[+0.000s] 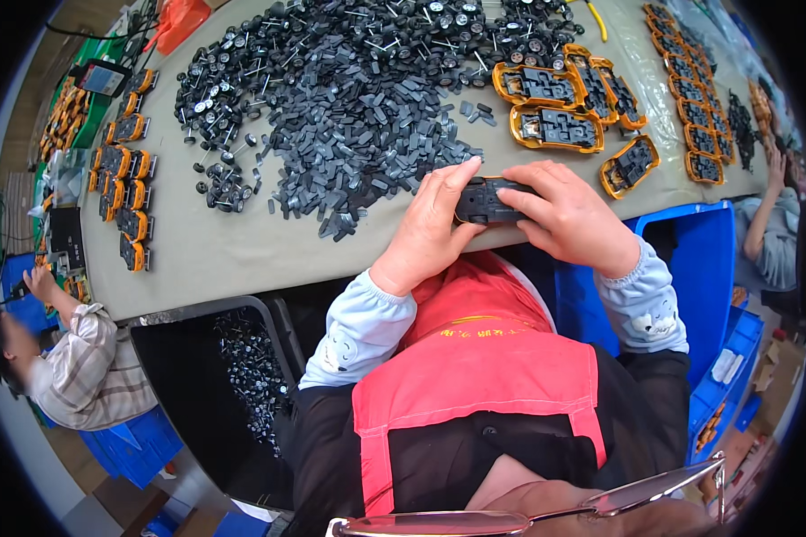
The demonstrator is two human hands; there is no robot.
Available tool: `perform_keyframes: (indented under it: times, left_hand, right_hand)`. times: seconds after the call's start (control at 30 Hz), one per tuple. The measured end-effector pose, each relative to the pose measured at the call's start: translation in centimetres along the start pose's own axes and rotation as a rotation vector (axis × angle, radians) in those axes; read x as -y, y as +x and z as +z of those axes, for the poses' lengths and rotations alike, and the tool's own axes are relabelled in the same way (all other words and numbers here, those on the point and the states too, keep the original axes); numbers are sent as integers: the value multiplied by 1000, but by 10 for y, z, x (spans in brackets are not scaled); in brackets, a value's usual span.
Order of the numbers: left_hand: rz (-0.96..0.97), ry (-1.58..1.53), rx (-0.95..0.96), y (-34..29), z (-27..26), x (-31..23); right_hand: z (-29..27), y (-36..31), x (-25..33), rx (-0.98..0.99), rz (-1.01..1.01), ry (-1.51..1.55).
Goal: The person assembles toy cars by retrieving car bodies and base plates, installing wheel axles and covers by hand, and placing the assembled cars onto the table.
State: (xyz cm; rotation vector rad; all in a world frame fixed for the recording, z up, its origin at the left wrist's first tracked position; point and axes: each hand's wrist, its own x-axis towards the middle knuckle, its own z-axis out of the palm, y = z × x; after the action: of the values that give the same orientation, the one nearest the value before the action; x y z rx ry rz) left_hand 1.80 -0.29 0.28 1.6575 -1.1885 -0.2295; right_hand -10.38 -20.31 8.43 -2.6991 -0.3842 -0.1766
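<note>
Both my hands hold a toy car [484, 200], its black underside turned up, at the table's near edge. My left hand [432, 219] grips its left end between thumb and fingers. Across its right end lie the curled fingers of my right hand [569, 215], hiding much of it. Just beyond my left hand spreads a heap of small dark grey oblong pieces [358, 116]. Black wheels on metal axles [224, 98] are piled behind and to the left of it. Several yellow car bodies with black undersides [555, 127] lie beyond my right hand; one lone car body [630, 166] sits nearer.
Rows of yellow cars stand at the left [121, 192] and far right [694, 112] of the table [215, 259]. A black bin of small metal parts [246, 376] is below left, and a blue crate [690, 259] below right. Other people [90, 367] sit at both sides.
</note>
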Motion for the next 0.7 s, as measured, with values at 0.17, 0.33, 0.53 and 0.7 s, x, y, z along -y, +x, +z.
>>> perform_keyframes:
  times: [0.17,0.33,0.53,0.7]
  left_hand:
    - [8,16,-2,2,2,-3]
    - [66,352,-34,7,-1,-27]
    - [139,403,1,22,10,-27]
    - [206,470,52,20,11,-25]
  right_hand:
    - [-3,-1,-1,-62,32,-63]
    - [11,-32,-13,-118,308,117]
    - [24,-32,-29,-137,339,319]
    - [26,-32,-36,-162,370,575]
